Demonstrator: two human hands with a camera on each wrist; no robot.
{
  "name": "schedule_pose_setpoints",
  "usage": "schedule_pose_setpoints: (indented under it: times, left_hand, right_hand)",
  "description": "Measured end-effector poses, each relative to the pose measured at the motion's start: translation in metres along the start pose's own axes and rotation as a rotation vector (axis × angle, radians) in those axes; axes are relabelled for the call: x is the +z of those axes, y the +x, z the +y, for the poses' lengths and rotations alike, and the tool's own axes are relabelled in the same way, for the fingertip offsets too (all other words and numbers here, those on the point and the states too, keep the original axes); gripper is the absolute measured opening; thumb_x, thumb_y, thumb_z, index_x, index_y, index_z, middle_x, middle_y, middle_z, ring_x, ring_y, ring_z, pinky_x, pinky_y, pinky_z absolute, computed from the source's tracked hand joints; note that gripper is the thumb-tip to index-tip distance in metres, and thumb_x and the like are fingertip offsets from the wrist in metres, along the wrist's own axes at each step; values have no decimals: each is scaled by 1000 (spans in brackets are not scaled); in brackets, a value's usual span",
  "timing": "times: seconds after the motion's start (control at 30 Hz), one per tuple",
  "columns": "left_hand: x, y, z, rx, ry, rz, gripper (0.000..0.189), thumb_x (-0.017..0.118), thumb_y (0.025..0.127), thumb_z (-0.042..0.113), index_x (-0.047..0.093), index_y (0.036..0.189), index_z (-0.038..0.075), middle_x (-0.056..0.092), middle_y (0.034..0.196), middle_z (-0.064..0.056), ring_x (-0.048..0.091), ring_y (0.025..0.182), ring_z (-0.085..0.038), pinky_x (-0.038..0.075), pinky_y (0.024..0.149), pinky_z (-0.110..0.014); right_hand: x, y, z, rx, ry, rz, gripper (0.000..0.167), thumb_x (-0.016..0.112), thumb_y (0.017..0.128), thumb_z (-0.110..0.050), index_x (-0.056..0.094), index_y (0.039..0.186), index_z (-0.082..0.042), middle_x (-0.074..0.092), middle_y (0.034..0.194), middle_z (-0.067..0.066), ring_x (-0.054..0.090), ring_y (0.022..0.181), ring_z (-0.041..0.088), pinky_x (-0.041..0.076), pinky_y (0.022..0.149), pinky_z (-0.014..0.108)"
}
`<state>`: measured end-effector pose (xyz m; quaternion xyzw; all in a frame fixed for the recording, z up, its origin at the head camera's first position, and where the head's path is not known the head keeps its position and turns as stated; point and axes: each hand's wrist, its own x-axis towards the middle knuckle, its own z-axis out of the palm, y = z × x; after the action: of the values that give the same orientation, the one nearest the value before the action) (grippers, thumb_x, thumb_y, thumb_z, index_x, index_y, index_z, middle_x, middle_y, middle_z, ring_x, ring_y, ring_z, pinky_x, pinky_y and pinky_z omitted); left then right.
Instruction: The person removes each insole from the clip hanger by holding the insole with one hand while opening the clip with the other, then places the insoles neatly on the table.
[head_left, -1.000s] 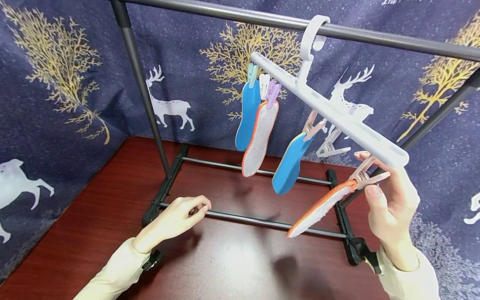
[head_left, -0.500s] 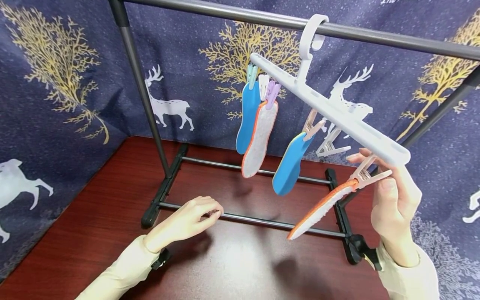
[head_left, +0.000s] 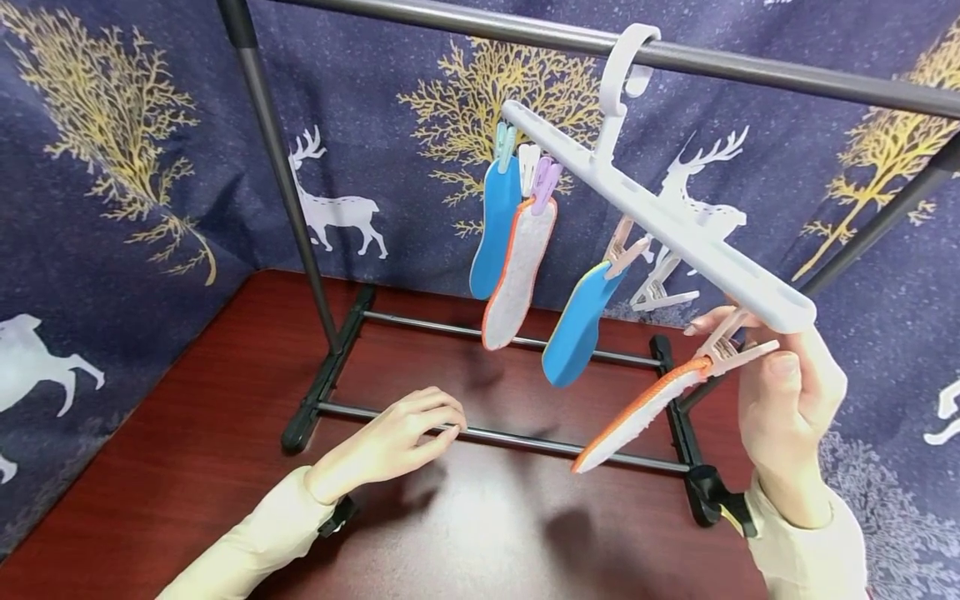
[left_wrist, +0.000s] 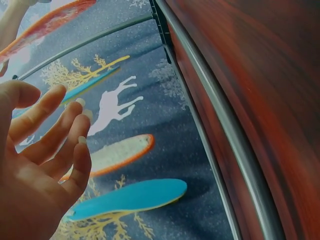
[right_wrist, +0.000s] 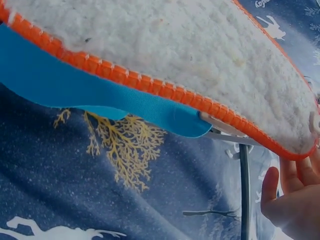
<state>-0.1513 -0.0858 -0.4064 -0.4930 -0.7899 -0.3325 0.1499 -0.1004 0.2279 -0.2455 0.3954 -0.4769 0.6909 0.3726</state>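
Observation:
A white hanger [head_left: 697, 237] hooks over the rack's top bar, with clothespins along it. At its near end, a pink clothespin [head_left: 723, 350] bites the tip of an orange-edged fleecy insole [head_left: 637, 417]. My right hand [head_left: 791, 408] is around that clothespin, thumb beside its leg and fingers partly hidden behind; the right wrist view shows the fingers behind the fleecy insole [right_wrist: 175, 55]. Further along hang a blue insole [head_left: 581, 325], another orange-edged insole [head_left: 521, 275] and another blue insole [head_left: 495, 229]. Over the lower bar, my left hand [head_left: 405, 437] hovers with loosely bent fingers, holding nothing.
A white clothespin [head_left: 660, 292] with nothing in it hangs between the two near insoles. The rack's dark post [head_left: 281, 167] and lower rail [head_left: 525, 442] frame the space above the reddish-brown table [head_left: 187, 467]. A patterned cloth [head_left: 420, 150] stands behind.
My left hand has moved right along the lower rail. My right thumb has slid away from the insole's tip to beside the clothespin's leg. The hanging insoles have barely shifted.

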Motion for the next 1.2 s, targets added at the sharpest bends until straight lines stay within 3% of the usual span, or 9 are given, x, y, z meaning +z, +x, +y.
schedule_pose_setpoints:
  times: [0.23,0.4,0.63,0.77,0.97,1.07,1.2]
  left_hand:
    - [6,7,5,41,4,14,10,56,97,18,66,97,18,63,101,7,59,98,-8,48,89,-25]
    - [10,13,12,60,15,20,11,57,97,20,66,102,17,65,102,8,60,99,-7,47,88,-25]
    - [11,16,18,30,6,46,19,56,97,21,64,112,14,65,109,7,59,103,-10,47,91,-28]
    - [11,19,25,-28,-59,50,27,57,96,21,59,122,15,64,117,4,58,110,-11,46,95,-30]
    - [14,31,39,-154,-306,120,43,62,92,13,49,133,13,65,121,-1,61,113,-12,50,93,-33]
    - [16,38,44,-178,-364,178,43,64,90,11,51,131,11,67,118,-1,63,110,-13,51,90,-32]
    - [19,45,51,-155,-397,218,43,65,89,9,53,131,9,68,119,-3,63,108,-18,52,92,-35]
  right_hand:
    - [0,-1,0,14,35,-28,33,62,92,-10,56,100,22,64,101,25,67,81,28,54,70,25]
    - [6,1,-1,8,38,-44,32,61,93,-8,56,104,22,66,96,23,67,81,26,54,72,25]
    - [10,2,-2,6,22,-65,28,59,92,-4,57,104,22,69,93,20,68,83,24,54,75,23]
    - [8,0,-1,24,33,-65,26,56,91,0,57,105,22,69,93,20,68,84,24,54,76,24]
    - [8,-1,0,18,-9,-60,25,58,90,-1,58,104,21,69,90,17,69,84,23,54,75,23]
    - [8,-1,0,22,-20,-65,25,58,91,-1,58,103,20,69,91,17,68,85,23,54,76,23]
    - [6,-3,0,44,-45,-76,27,58,92,-2,59,106,20,70,91,16,68,84,22,55,75,23]
